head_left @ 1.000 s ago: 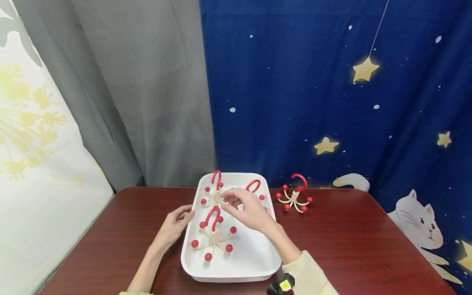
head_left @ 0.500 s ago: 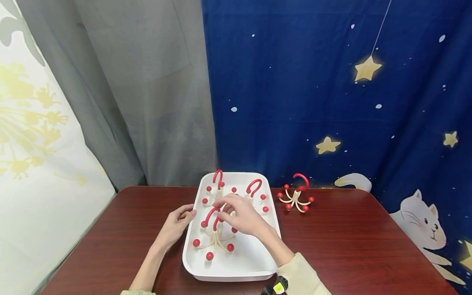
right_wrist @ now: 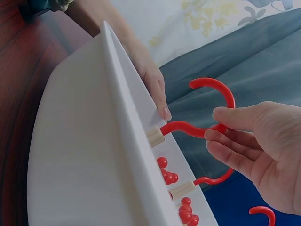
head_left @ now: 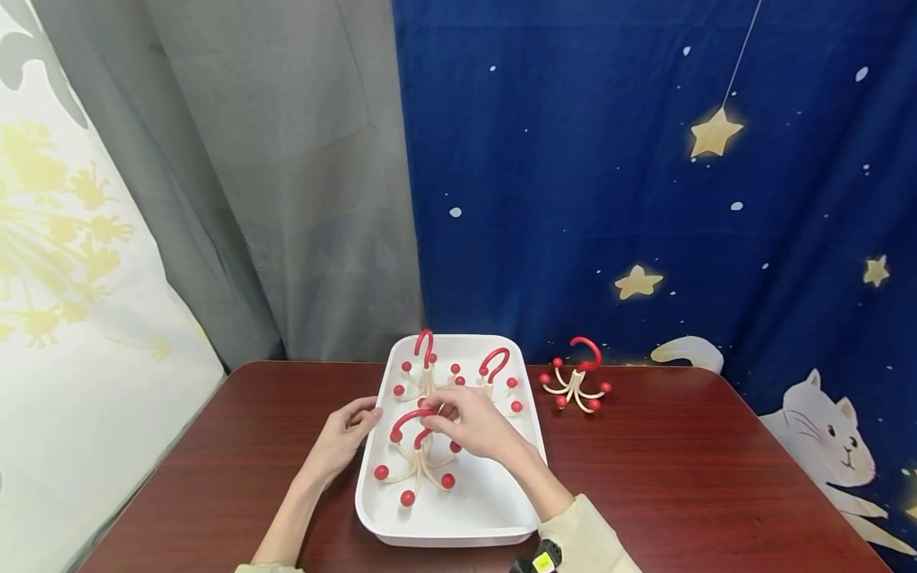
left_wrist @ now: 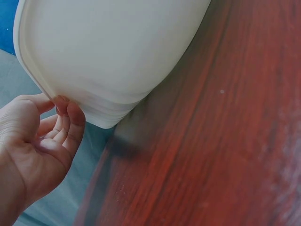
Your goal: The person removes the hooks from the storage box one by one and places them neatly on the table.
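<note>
A white tray (head_left: pixel 494 505) stands on the table and holds several hook hangers, each with a red hook above cream arms tipped with red balls. My left hand (head_left: pixel 342 439) pinches the tray's left rim; the left wrist view shows thumb and fingers on that rim (left_wrist: pixel 35 77). Between thumb and fingers, my right hand (head_left: pixel 473 419) grips the red hook of the front hanger (head_left: pixel 418 460). That hook leans over to the right, while the hanger's arms rest in the tray. In the right wrist view the pinched red hook (right_wrist: pixel 186 128) shows clearly.
At the tray's back stand a left hanger (head_left: pixel 428 378) and a right hanger (head_left: pixel 494 356). Another hanger (head_left: pixel 573 388) sits on the brown table (head_left: pixel 666 469), right of the tray. A grey curtain (head_left: pixel 308 199) and a blue starry curtain (head_left: pixel 544 199) hang behind.
My right hand has come down and nearer, from over the back of the tray to the front hanger. It has taken hold of the red hook, which has turned rightward. The left hand stays put.
</note>
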A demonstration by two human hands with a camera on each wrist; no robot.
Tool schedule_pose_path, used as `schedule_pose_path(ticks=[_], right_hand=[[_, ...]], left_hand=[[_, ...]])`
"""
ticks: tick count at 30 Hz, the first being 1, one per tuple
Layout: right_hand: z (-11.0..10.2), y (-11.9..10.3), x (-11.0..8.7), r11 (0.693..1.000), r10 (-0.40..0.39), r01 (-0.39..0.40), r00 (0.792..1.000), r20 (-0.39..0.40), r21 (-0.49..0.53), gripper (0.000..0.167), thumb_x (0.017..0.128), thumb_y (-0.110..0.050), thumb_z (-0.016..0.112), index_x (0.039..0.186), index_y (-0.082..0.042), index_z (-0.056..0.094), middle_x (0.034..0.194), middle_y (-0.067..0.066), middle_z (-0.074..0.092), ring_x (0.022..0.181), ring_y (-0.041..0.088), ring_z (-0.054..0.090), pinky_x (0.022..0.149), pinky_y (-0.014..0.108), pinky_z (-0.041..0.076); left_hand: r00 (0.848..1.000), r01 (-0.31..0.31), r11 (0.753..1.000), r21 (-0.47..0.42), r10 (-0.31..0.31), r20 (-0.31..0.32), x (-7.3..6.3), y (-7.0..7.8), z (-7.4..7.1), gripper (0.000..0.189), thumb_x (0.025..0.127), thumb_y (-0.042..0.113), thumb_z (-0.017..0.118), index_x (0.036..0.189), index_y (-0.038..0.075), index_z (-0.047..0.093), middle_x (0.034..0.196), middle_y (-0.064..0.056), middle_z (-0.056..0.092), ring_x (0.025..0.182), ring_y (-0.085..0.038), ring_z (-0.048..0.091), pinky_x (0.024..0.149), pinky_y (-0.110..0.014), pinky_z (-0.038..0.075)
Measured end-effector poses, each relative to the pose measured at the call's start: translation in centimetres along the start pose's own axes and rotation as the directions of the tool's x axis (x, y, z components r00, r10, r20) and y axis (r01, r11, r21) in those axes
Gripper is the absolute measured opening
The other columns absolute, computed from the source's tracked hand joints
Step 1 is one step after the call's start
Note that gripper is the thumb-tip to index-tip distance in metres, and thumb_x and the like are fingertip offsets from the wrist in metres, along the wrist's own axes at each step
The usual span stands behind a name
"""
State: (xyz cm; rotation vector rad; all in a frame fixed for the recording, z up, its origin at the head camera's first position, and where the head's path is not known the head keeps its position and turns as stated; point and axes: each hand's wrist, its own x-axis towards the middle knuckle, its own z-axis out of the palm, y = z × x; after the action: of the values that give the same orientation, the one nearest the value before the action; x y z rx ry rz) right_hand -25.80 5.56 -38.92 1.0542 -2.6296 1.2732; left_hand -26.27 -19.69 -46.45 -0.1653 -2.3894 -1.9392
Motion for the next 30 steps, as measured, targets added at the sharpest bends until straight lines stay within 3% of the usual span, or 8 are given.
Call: schedule_pose_path(ticks=[10,21,30], right_hand=[[-0.4,-0.1,-0.5,1.0,-0.001,0.001,1.0,-0.007,0.029,0.019,0.092,-0.017,0.077,0.108,-0.007,0.075,0.088,-0.004,0.071,0.072,0.005,0.061,0.065,0.022,0.054],[-1.9,-1.3,-0.9,0.996,-0.05,0.06,0.991,-0.124,0.072,0.018,0.092,-0.018,0.077,0.107,-0.008,0.076,0.087,-0.006,0.072,0.073,0.006,0.063,0.067,0.027,0.056],[-3.7,-1.7,-1.9,0.997,-0.036,0.047,0.983,-0.182,0.058,0.019,0.09,-0.017,0.078,0.107,-0.008,0.075,0.085,-0.006,0.071,0.071,0.006,0.064,0.065,0.026,0.056]], left_hand=[[1.0,0.012,1.0,-0.005,-0.012,-0.003,0.2,-0.4,0.2,0.039,0.101,0.013,0.063,0.135,-0.004,0.057,0.096,-0.017,0.069,0.09,-0.022,0.069,0.082,-0.022,0.053],[1.0,0.025,1.0,-0.002,-0.025,-0.008,0.2,-0.3,0.0,0.041,0.101,0.018,0.065,0.136,-0.003,0.057,0.097,-0.015,0.069,0.09,-0.022,0.069,0.082,-0.02,0.053],[1.0,0.028,1.0,0.003,-0.028,-0.005,0.2,-0.2,0.0,0.043,0.101,0.02,0.064,0.137,-0.003,0.056,0.098,-0.016,0.069,0.092,-0.025,0.068,0.082,-0.021,0.052]])
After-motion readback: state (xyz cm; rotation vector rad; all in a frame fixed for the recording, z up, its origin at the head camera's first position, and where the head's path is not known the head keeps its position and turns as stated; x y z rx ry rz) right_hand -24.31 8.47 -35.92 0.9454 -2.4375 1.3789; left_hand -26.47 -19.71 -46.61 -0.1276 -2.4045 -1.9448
